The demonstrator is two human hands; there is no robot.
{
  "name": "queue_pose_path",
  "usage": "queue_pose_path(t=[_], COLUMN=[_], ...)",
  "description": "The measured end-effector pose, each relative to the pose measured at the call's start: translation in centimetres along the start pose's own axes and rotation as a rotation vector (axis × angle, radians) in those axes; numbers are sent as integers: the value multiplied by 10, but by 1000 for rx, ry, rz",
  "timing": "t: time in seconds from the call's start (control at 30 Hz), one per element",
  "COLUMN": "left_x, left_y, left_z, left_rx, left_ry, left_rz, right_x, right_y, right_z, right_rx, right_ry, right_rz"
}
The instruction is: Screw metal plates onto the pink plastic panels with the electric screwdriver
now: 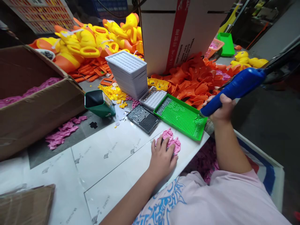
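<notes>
The person's right hand (223, 107) is wrapped around the body of a blue screwdriver (239, 89), its fingers closed on the grip near the front end. The tool's long axis slopes from the far right down toward the near left, its tip pointing left and downward, at the right end of a green tray (179, 123). Whether the tip touches the small metal pieces there cannot be told.

The left hand (162, 156) lies palm down, its fingers somewhat spread, over a pink plastic part (175, 144) on the white sheet (119, 168). This part sits just on the near side of the green tray. Its two rounded lobes show beyond the fingertips and to their right, lined up from far left to near right; the hand hides the rest, so its full long axis cannot be read. Something dark shows between the fingers.

The green tray's long side runs from far left to near right. Left of it lies a dark perforated tray (148, 122), partly filled with metal pieces, and farther off stands a stack of white trays (131, 78).
</notes>
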State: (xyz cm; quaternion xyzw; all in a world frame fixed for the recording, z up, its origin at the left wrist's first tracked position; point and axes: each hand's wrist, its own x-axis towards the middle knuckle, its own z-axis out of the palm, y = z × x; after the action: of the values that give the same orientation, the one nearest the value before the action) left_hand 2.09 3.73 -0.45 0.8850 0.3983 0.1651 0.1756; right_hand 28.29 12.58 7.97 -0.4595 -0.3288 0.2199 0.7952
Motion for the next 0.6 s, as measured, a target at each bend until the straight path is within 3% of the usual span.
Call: queue_pose_path(t=[0.23,0.6], left_x=[0,0], left_y=[1,1], left_z=[-1,-1], left_rx=[-6,-5], left_ry=[-9,-9], left_rz=[2,0], right_x=[-12,-8], right_y=[-19,10], right_z=[4,-1], right_rx=[11,-39], right_ry=[-44,43], right_rz=[-2,-20])
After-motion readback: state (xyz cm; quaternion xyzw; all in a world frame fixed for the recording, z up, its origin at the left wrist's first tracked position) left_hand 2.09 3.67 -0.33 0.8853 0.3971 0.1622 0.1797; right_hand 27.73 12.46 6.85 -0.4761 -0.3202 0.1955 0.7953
